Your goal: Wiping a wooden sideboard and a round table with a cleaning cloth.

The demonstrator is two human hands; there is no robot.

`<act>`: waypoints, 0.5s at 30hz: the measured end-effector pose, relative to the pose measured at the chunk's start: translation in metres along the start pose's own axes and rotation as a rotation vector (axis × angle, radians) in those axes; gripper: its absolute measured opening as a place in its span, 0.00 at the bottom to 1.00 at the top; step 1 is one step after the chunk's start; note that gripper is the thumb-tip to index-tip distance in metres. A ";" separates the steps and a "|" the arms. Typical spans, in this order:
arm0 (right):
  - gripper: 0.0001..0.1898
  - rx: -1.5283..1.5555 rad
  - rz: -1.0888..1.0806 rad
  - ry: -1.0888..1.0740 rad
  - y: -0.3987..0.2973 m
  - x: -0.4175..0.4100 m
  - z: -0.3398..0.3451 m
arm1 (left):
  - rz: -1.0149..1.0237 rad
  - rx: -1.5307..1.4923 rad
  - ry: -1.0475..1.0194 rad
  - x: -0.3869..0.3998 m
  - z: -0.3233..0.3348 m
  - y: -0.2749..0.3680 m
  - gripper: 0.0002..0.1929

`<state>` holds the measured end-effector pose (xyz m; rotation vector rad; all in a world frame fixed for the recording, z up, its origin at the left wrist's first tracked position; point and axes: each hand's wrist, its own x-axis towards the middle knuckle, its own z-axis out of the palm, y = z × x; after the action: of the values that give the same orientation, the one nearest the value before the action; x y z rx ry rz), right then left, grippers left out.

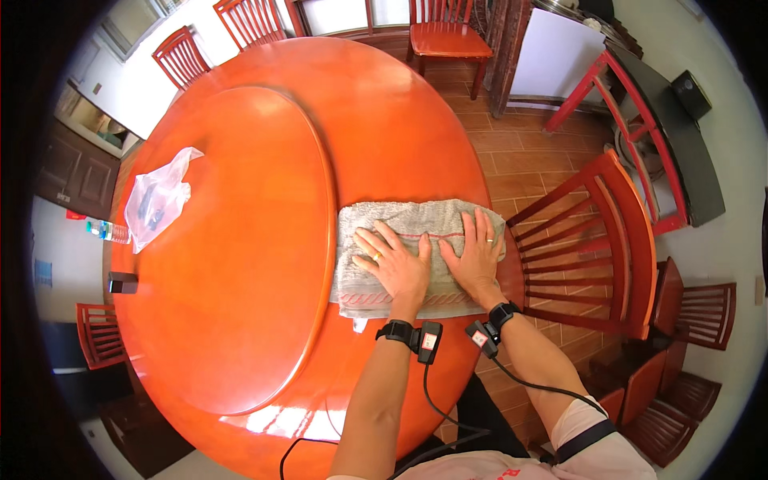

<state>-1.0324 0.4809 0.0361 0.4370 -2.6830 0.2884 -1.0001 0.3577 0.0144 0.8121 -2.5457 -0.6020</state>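
Observation:
A grey towel (384,223) with a red line and a patterned border lies folded on the round orange wooden table (390,132), at its right edge. My left hand (399,264) rests palm down on the towel's middle, fingers spread, with a ring on one finger. Beside it, my right hand (477,258) lies flat near the towel's right end, fingers slightly apart, also wearing a ring. Neither hand grips the cloth. Each wrist carries a black strap with a small cabled device. A small white piece (359,324) shows at the towel's lower edge.
A raised round turntable (258,240) covers the table's left part. On it lies a clear plastic bag (159,198) with dark items inside. Near the left rim are a plastic bottle (108,231) and a black box (123,282). A wooden chair (621,252) stands close at the right.

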 end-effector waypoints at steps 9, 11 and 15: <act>0.36 0.002 -0.076 0.002 -0.003 -0.004 0.003 | -0.056 0.009 0.037 -0.013 0.001 -0.009 0.47; 0.36 0.014 -0.077 -0.027 -0.005 -0.008 0.002 | -0.076 0.015 0.031 -0.018 0.000 -0.014 0.47; 0.35 0.042 -0.097 -0.044 -0.004 -0.006 0.002 | -0.024 -0.037 0.098 -0.022 -0.001 -0.021 0.45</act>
<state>-1.0269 0.4785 0.0327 0.5913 -2.6920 0.3103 -0.9735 0.3559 -0.0008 0.8391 -2.4331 -0.5996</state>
